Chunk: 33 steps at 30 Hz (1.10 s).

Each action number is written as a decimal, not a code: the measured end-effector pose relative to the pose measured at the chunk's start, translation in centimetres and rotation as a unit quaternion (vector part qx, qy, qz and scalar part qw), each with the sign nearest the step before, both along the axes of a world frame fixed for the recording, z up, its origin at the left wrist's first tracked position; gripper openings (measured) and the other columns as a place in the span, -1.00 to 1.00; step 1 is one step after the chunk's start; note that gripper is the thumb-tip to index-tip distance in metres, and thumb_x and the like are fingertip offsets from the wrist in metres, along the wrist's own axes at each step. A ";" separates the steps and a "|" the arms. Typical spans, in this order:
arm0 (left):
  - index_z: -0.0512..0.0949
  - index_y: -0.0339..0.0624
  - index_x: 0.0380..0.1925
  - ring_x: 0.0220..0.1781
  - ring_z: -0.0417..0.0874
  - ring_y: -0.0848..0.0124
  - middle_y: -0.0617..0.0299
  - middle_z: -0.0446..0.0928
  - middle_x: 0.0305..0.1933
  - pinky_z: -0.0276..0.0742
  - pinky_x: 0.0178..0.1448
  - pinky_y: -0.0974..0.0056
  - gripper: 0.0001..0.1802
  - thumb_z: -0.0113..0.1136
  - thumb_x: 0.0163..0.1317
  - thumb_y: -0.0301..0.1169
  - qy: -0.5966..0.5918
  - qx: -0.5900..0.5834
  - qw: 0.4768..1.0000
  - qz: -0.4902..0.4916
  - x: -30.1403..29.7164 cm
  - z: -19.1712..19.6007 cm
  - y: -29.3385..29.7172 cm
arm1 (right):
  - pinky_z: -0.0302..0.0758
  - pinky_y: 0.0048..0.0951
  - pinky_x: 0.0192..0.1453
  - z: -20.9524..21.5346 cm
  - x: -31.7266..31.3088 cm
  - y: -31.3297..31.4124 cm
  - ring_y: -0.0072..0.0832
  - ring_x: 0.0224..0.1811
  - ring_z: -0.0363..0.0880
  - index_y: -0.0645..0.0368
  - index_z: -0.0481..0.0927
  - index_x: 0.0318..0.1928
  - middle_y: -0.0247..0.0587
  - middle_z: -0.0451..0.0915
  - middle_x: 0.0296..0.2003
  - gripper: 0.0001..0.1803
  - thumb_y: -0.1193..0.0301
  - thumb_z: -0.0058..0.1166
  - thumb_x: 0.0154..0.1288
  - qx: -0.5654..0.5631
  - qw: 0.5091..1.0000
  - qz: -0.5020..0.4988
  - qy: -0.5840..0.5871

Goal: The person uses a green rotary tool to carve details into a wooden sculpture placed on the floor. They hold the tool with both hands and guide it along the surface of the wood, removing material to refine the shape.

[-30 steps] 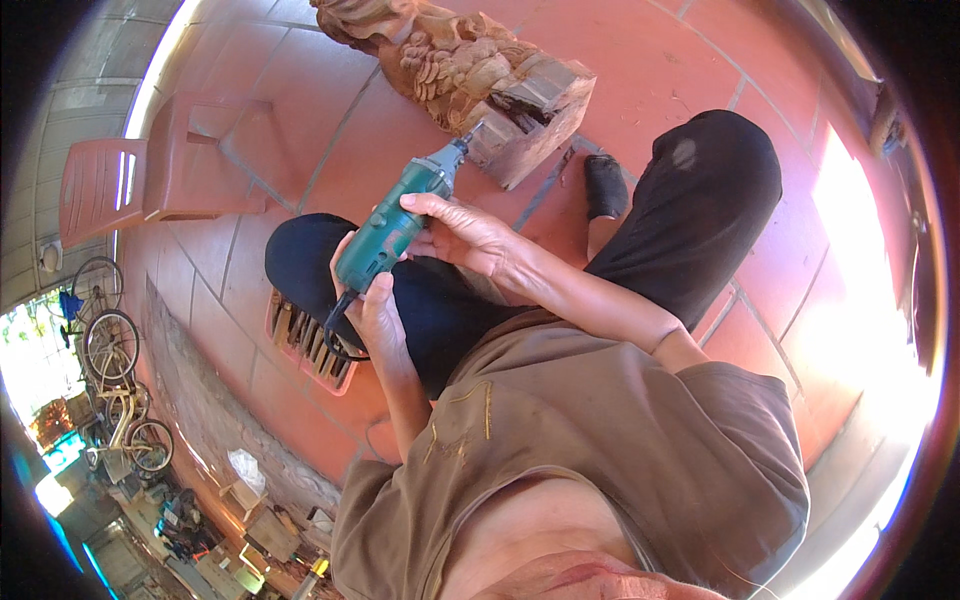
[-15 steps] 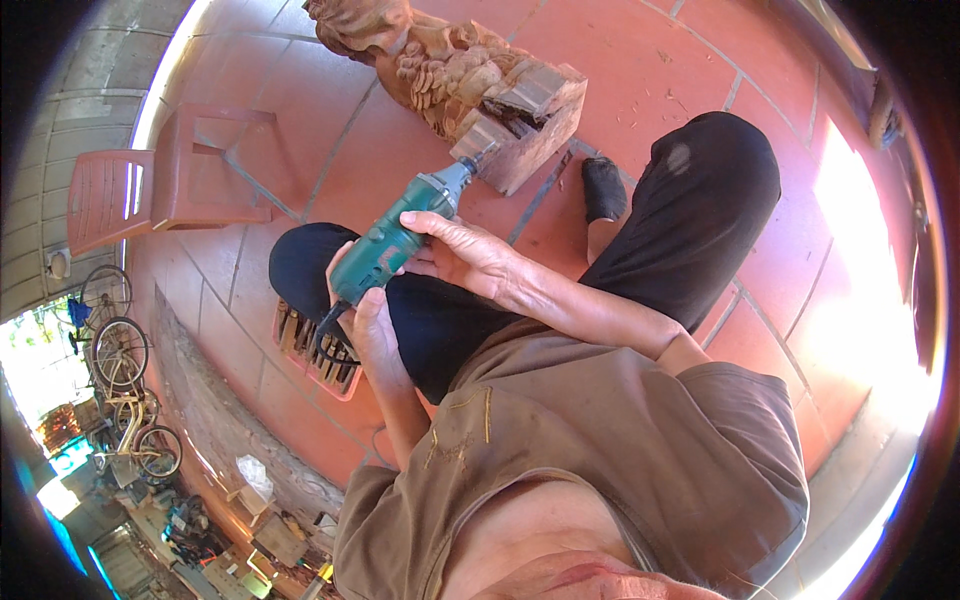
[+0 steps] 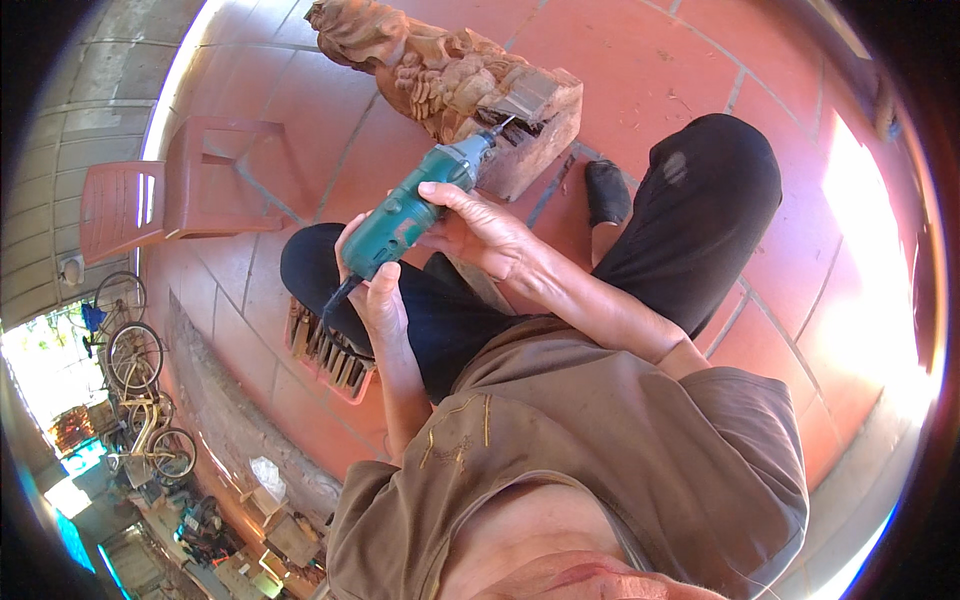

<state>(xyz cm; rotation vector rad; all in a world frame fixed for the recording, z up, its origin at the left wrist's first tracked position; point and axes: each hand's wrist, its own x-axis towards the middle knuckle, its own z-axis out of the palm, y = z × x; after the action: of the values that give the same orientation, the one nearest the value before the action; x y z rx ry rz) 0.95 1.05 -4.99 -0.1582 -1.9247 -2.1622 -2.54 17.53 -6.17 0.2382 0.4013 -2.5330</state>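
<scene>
Both my hands hold a green die grinder (image 3: 402,222) with a grey metal nose. My left hand (image 3: 378,295) is closed round its rear end, by the black cord. Farther forward, my right hand (image 3: 482,232) grips the body, its thumb lying along the top. The thin bit (image 3: 503,126) reaches a dark, rough hollow in the end part of a carved wooden figure (image 3: 450,75); whether it touches the wood I cannot tell. That carving lies on its side on the floor, with a squared block at the near end.
Beside my left knee sits a pink tray (image 3: 354,396) of carving chisels (image 3: 330,350). A reddish plastic chair (image 3: 222,185) stands at the left, with bicycles (image 3: 137,352) beyond. My foot in a black sock (image 3: 606,190) rests near the carving on the red tiled floor (image 3: 700,60).
The die grinder has moved forward and a little right in my hands, bringing its bit up over the hollow at the carving's end. Both hands keep their hold.
</scene>
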 end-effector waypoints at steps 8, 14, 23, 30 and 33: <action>0.37 -0.28 0.21 0.10 0.53 0.31 0.10 0.46 0.10 0.48 0.24 0.17 -0.19 0.51 -0.01 -0.20 -0.017 0.014 1.000 -0.016 0.1 0.3 1.2 | 0.55 -0.30 0.13 0.1 -0.1 0.8 -0.46 -0.04 0.63 0.01 0.51 -0.03 -0.34 0.61 -0.12 -0.60 0.23 0.38 0.20 -0.017 1.000 -0.007 -0.020; 0.36 -0.28 0.22 0.08 0.54 0.30 0.08 0.47 0.09 0.49 0.22 0.16 -0.18 0.51 -0.01 -0.22 -0.023 0.006 0.999 -0.022 0.2 0.9 1.5 | 0.53 -0.28 0.19 0.0 0.2 0.9 -0.46 0.01 0.63 0.03 0.50 0.00 -0.31 0.63 -0.08 -0.59 0.23 0.36 0.22 -0.024 0.999 -0.012 -0.030; 0.35 -0.29 0.23 0.08 0.54 0.30 0.08 0.47 0.10 0.50 0.22 0.16 -0.19 0.50 0.00 -0.25 -0.022 0.004 1.000 -0.018 0.4 0.8 1.3 | 0.47 -0.24 0.31 -0.8 0.2 0.6 -0.43 0.10 0.61 0.08 0.50 0.07 -0.26 0.63 0.01 -0.55 0.22 0.33 0.25 -0.033 0.999 0.000 -0.022; 0.35 -0.28 0.24 0.06 0.55 0.30 0.08 0.47 0.10 0.51 0.21 0.18 -0.17 0.51 0.00 -0.22 -0.026 0.000 1.000 -0.015 0.5 0.7 1.1 | 0.49 -0.26 0.30 -0.6 0.2 0.6 -0.45 0.10 0.61 0.08 0.49 0.10 -0.26 0.63 0.04 -0.53 0.23 0.33 0.25 -0.026 0.999 0.001 -0.021; 0.35 -0.28 0.23 0.06 0.55 0.30 0.08 0.47 0.10 0.51 0.21 0.18 -0.17 0.51 0.00 -0.22 -0.027 0.000 0.999 -0.022 0.6 1.1 1.2 | 0.57 -0.30 0.13 -0.1 0.4 0.6 -0.47 -0.04 0.64 0.06 0.49 0.01 -0.31 0.63 -0.10 -0.56 0.23 0.36 0.21 -0.022 0.999 -0.013 -0.027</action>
<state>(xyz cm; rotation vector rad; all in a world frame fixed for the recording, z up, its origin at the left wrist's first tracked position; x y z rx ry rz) 1.57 2.27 -3.86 -0.1457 -1.9678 -2.2171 -2.14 18.10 -6.27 0.2958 0.3239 -2.5519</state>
